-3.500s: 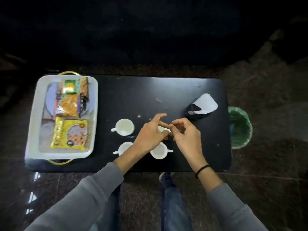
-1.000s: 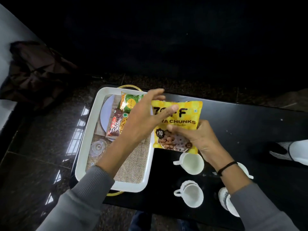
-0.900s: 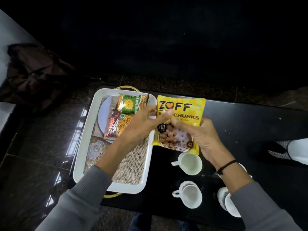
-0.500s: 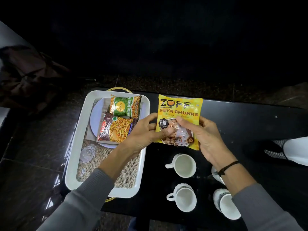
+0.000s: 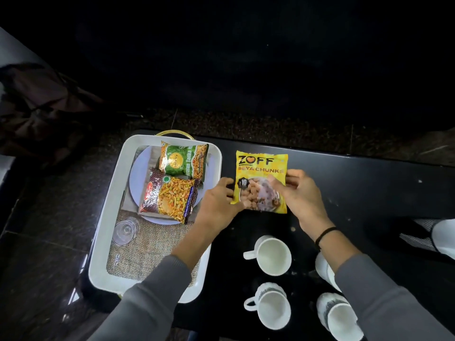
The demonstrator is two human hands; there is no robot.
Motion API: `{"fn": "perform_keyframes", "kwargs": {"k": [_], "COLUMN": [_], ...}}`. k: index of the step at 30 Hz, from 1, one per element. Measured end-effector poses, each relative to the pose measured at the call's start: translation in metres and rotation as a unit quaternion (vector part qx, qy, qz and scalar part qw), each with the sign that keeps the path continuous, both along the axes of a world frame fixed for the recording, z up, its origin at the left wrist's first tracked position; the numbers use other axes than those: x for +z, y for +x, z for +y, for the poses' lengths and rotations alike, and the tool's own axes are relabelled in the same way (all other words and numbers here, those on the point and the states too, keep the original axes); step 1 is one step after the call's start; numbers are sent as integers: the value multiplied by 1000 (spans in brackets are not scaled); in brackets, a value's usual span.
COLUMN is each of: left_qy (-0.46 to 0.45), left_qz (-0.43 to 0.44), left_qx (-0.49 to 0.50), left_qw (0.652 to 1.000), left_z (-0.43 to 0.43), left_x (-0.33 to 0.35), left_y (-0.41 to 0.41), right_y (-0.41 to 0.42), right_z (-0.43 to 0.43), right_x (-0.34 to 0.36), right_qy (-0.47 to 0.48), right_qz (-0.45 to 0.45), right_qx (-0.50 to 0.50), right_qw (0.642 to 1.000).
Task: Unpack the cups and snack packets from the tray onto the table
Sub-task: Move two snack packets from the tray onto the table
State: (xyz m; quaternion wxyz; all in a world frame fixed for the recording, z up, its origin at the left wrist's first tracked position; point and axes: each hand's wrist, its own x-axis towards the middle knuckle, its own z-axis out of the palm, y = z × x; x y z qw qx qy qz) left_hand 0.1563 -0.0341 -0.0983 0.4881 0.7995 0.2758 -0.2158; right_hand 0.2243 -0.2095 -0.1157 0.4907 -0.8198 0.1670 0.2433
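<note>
Gripping yellow packet [image 5: 261, 180] at both side edges — left hand [image 5: 218, 205], right hand [image 5: 299, 193] — just right of tray rim [image 5: 216, 158].

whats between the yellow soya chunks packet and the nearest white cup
In the head view, only bare black table lies between the soya chunks packet and the nearest cup.

Snack packets: three. One yellow packet [image 5: 261, 173] over the tabletop [image 5: 357, 183]; one green packet [image 5: 182, 159] and one red-and-orange packet [image 5: 168, 195] in the tray [image 5: 108, 217].

Cups: four white, all on the tabletop: far-left cup [image 5: 272, 255], near-left cup [image 5: 270, 307], near-right cup [image 5: 338, 316], far-right cup [image 5: 325, 270] partly hidden behind a sleeve.

Trays: one. Plates: one [image 5: 139, 173], under two packets. Clear glass pieces: one [image 5: 124, 230]. Hands: two.
</note>
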Motion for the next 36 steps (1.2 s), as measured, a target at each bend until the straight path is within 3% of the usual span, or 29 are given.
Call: {"fn": "perform_keyframes", "kwargs": {"k": [6,12,22,26,28,31,36], "left_qy": [227,287,258,360,379,390,239], "left_qz": [-60,-49,-79,-132,-149,-77,21], "left_qx": [-193,-248,-175,-169,-127,-55,69], "left_qw": [953,924,947,908,905,916,968], "left_z": [-7,-10,25,60,79,106,130], "left_x": [-1,-7,22,34,32,21,1], "left_y": [-4,-5,-28,-46,-59,-76,-90], "right_y": [-9,-13,-32,-42,-48,-58,-75], "right_z": [-4,2,64,109,129,153,169], "right_x": [1,4,32,35,32,26,16], "right_qy": [-120,-128,-87,-58,-59,-65,-47], "right_qz": [-119,-107,-131,-116,-93,-43,-10], "right_qx": [106,143,198,250,269,272,231], "right_qw": [980,976,967,959,957,959,972]}}
